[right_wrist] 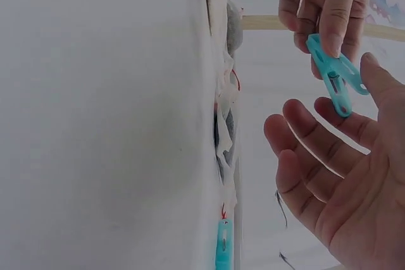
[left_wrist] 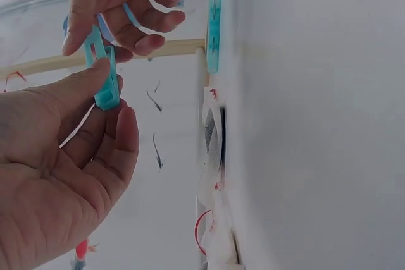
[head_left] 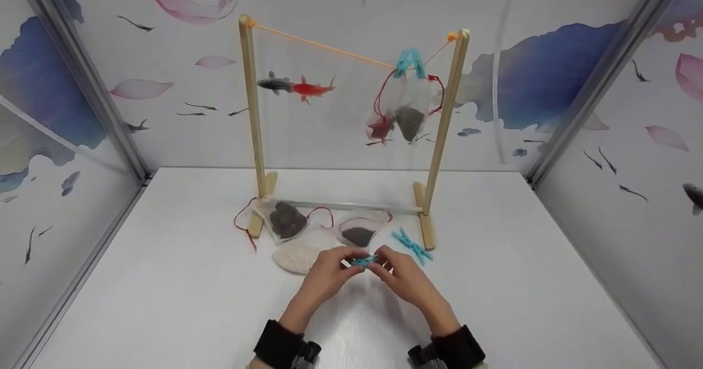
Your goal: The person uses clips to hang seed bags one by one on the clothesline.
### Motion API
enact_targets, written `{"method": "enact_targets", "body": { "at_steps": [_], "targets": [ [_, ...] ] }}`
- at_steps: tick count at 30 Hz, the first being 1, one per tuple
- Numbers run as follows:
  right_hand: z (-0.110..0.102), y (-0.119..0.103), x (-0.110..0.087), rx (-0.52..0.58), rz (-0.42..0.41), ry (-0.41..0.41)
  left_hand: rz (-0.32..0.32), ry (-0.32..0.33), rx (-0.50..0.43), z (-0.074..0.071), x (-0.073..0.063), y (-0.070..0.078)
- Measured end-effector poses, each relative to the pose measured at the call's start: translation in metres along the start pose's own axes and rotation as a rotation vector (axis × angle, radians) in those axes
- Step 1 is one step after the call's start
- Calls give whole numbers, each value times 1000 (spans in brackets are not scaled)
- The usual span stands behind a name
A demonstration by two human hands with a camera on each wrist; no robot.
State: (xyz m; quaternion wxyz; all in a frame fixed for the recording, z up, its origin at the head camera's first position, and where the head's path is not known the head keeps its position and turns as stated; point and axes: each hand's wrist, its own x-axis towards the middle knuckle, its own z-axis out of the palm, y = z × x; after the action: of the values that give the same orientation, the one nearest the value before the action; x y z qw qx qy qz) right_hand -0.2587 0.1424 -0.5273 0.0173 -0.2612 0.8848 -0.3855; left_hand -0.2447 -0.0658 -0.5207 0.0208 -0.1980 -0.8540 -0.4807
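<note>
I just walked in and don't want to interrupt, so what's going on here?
Someone's left hand is pinching a blue clothespin, with the right hand open right beside it. Behind them, two filled pouches hang from an orange cord on a wooden stand, held by clips. Three more pouches lie beyond the hands, near the stand's base, not hung up.

White tabletop (head_left: pixel 165 292), pale walls (head_left: pixel 329 6) printed with pink petals (head_left: pixel 141 89), blue washes (head_left: pixel 565 78), grey corner posts (head_left: pixel 89 83)
</note>
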Motion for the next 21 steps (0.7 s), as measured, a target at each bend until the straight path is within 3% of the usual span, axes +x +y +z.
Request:
{"method": "enact_targets", "body": {
  "at_steps": [5, 21],
  "targets": [
    [-2, -3, 3, -68, 15, 19, 36, -8, 18, -5, 4, 6],
    [2, -4, -3, -58, -48, -9, 9, -45, 8, -8, -7, 7]
  ]
}}
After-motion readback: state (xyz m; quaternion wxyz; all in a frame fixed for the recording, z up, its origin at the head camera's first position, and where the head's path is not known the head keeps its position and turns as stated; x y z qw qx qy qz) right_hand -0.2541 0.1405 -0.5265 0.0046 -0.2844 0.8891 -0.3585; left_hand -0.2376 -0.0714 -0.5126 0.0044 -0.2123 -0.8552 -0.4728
